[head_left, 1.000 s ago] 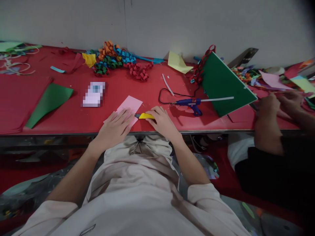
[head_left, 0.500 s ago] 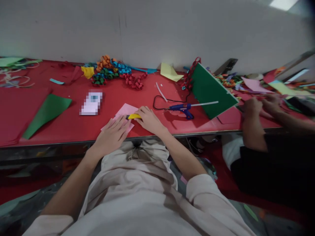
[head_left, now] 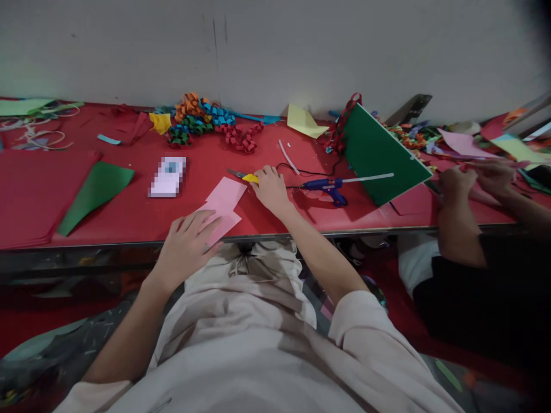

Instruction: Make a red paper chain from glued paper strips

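Pink paper pieces (head_left: 227, 195) lie near the front edge of the red table (head_left: 258, 221). My left hand (head_left: 187, 241) rests on the lower part of the pink paper, its fingers spread. My right hand (head_left: 272, 189) is closed on a yellow-handled cutter (head_left: 251, 179) just right of the paper. The cutter's grey tip points left, beyond the paper's top edge. Part of its handle is hidden under my fingers.
A blue glue gun (head_left: 321, 184) with a clear stick lies right of my right hand. A green board (head_left: 383, 155) leans behind it. A phone (head_left: 169, 176), green paper (head_left: 97, 195) and curled paper chains (head_left: 196, 120) are left and behind. A person's hands (head_left: 458, 180) work far right.
My right hand has lifted the cutter up and right, off the pink paper. My left hand has slid slightly down, uncovering more of the paper. The view has shifted a little.
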`<state>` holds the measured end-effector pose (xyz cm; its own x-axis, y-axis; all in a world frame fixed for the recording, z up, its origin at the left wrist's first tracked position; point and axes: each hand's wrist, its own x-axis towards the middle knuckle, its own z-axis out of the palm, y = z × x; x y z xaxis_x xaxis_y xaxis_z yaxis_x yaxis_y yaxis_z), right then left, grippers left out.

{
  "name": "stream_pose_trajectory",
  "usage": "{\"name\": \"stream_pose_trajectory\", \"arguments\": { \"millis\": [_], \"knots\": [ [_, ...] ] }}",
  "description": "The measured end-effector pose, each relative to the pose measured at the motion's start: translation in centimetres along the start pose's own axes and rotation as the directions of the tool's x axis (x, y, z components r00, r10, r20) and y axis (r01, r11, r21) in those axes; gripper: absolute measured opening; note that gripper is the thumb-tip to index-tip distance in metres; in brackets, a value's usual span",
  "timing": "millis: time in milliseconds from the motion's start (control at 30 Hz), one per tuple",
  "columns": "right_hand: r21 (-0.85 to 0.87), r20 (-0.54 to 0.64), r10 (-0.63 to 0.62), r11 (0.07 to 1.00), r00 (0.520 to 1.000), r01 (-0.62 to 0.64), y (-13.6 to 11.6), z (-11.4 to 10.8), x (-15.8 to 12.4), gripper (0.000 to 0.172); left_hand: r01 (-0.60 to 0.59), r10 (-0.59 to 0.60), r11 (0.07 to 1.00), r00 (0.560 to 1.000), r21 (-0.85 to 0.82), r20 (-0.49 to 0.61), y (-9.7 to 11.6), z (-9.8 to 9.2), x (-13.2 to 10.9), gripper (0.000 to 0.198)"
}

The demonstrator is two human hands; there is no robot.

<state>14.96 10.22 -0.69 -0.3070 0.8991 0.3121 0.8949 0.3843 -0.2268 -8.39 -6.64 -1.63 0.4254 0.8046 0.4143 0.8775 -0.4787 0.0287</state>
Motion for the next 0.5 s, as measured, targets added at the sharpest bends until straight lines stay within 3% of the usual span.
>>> {"name": "stream_pose_trajectory", "arguments": {
  "millis": [67,167,233,333,433,500],
  "knots": [
    [-0.024,-0.001,0.022,0.999,1.0,-0.022,0.1,-0.3,-0.2,0.031,0.021,-0.023,0.999,0.998,-0.027,-0.058,-0.6,-0.4,-0.9,0.029],
    [0.011,-0.057,-0.059,0.998,0.997,0.06,-0.4,-1.3,-1.8,0.04,0.061,-0.09,0.989,0.972,-0.138,-0.219,-1.2,-0.8,-1.3,0.02],
    [0.139,-0.063,-0.214,0.965,0.975,0.221,-1.1,-2.1,-3.4,0.044,0.12,-0.202,0.962,0.916,-0.246,-0.345,-1.1,-1.1,-0.8,0.016],
    [0.437,-0.055,-0.39,0.819,0.919,0.373,-2.4,-2.8,-5.5,0.045,0.199,-0.403,0.878,0.799,-0.436,-0.446,-0.1,-1.6,0.7,0.009],
    [0.618,-0.05,-0.323,0.733,0.945,0.283,-3.1,-2.2,-6.2,0.028,0.198,-0.515,0.791,0.727,-0.579,-0.454,0.8,-1.4,2.3,0.008],
    [0.689,-0.02,-0.194,0.709,0.981,0.154,-3.0,-1.3,-6.1,0.029,0.221,-0.593,0.726,0.681,-0.651,-0.43,0.6,-0.9,2.8,0.011]
  ]
}}
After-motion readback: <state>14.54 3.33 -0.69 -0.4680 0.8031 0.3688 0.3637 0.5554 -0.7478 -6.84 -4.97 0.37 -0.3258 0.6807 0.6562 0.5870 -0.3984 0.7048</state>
